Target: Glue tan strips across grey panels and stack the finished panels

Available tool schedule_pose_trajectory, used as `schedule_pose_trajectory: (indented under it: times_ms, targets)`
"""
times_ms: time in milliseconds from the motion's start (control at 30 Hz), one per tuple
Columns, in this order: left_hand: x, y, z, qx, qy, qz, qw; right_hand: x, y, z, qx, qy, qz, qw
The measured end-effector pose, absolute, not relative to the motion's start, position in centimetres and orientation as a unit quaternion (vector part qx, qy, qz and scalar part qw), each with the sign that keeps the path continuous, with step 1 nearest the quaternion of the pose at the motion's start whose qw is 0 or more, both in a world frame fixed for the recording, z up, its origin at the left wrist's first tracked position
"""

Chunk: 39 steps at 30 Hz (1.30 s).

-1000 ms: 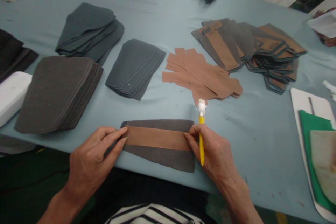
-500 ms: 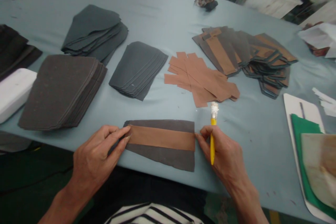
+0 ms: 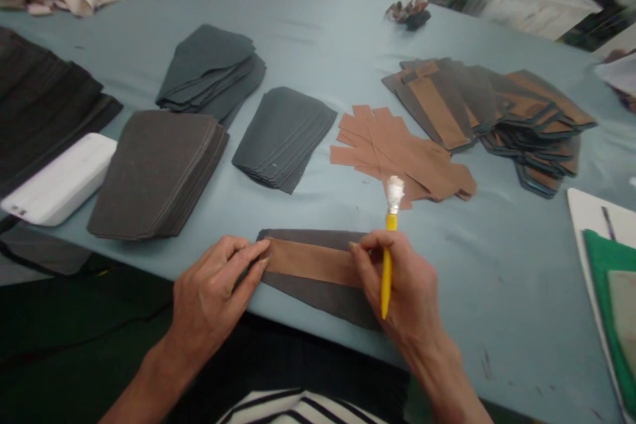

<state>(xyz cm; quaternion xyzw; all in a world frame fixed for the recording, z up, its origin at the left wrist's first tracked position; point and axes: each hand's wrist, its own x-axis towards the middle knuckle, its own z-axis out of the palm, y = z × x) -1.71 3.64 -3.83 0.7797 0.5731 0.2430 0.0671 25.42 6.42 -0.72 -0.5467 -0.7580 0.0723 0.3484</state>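
A dark grey panel (image 3: pixel 328 296) lies at the table's near edge with a brown strip (image 3: pixel 311 264) along its length. The thumb and forefinger of my left hand (image 3: pixel 211 295) pinch the left end of the strip and panel. In my right hand (image 3: pixel 410 285) is a yellow-handled brush (image 3: pixel 386 281), held upright between the fingers, its bristles coated white. That hand's thumb and forefinger also touch the strip near its right end and hide that end of the panel. Beyond the brush is a loose pile of brown strips (image 3: pixel 412 162).
Left of centre stand stacks of dark panels (image 3: pixel 154 172) and grey-green panels (image 3: pixel 283 136), beside a white box-like object (image 3: pixel 62 179). Panels with brown strips (image 3: pixel 442 109) are heaped at back right. A white board (image 3: pixel 586 218) with green material lies at the right edge.
My right hand, with the brush, has moved left from beside the panel's right edge onto the strip. My left hand keeps its pinch. The whole view has shifted.
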Motion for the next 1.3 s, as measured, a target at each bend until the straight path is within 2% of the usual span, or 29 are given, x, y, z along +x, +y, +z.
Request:
schedule_pose_trajectory:
  times_ms: [200,433,733,1033,1300]
  targets:
    - [-1.5,3.6,-3.5,0.778,0.576,0.242,0.066,23.5,8.5,-3.1,-0.54,-0.773,0.046,0.329]
    - [-1.4,3.6,-3.2,0.772,0.58,0.247,0.076,24.3,7.3,-1.9,-0.523,-0.787,0.001,0.328]
    - [-1.4,3.7,-2.9,0.766,0.588,0.238,0.108,25.4,5.5,-2.9,-0.497,-0.825,0.04,0.265]
    - [-1.7,4.3,-1.8,0.737,0.622,0.186,0.187,26.0,5.1,-3.9,-0.493,-0.822,0.048,0.28]
    - [-1.8,4.5,-1.8,0.745,0.613,0.213,0.153,26.3,5.2,-4.2,-0.481,-0.821,0.063,0.299]
